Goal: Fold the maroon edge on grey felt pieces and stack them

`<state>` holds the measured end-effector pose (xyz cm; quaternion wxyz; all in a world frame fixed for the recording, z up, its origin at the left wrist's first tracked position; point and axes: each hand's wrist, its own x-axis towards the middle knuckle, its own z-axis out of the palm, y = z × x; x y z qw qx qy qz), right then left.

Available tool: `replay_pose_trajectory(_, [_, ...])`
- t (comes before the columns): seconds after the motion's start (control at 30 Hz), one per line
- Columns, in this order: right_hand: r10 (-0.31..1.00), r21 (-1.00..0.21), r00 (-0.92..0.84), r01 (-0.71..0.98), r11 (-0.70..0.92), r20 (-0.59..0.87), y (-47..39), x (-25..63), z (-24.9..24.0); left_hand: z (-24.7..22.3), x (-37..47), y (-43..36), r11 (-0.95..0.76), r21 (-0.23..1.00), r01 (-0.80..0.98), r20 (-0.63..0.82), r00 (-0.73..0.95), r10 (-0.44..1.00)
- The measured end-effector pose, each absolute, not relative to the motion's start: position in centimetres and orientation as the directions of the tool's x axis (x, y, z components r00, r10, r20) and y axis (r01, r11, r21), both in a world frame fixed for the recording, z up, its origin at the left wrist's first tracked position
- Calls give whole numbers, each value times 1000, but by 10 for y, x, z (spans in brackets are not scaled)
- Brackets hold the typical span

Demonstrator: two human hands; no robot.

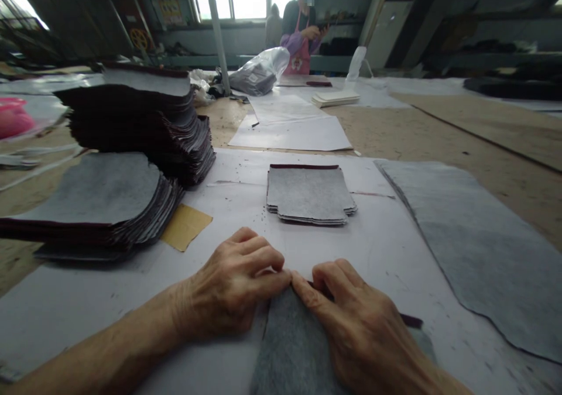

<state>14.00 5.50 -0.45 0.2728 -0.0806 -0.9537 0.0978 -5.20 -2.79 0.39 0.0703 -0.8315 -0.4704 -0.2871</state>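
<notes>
With left hand (230,284) and right hand (362,316) we touch the far edge of the grey piece (292,348), bottom centre of the frame — pinching or merely pressing, we cannot tell — below a small stack (307,195).

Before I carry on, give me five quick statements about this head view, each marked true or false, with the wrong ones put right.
1. The left hand and the right hand come together at the far edge of a grey piece. True.
2. Nothing lies to the right of the right hand. False: a large grey sheet lies there.
3. A small notched stack lies beyond the hands, on white paper. True.
4. No other person is in view. False: a co-worker in a pink apron stands in the background.
5. A tall dark stack stands beyond the left hand, off to the left. True.
</notes>
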Motion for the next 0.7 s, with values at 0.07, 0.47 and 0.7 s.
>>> replay_pose_trajectory(0.07, [217, -247, -839, 102, 964, 499, 55, 141, -4, 8, -51, -36, -506, 230, 831, 565, 309, 765])
replay_pose_trajectory(0.47, [267, -430, -897, 97, 897, 353, 61, 140, -9, 13, -10, -76, -298, 275, 914, 374, 184, 909])
replay_pose_trajectory(0.7, [222, -338, -896, 87, 937, 385, 61, 141, -11, -1, -14, -70, -329, 265, 906, 464, 179, 868])
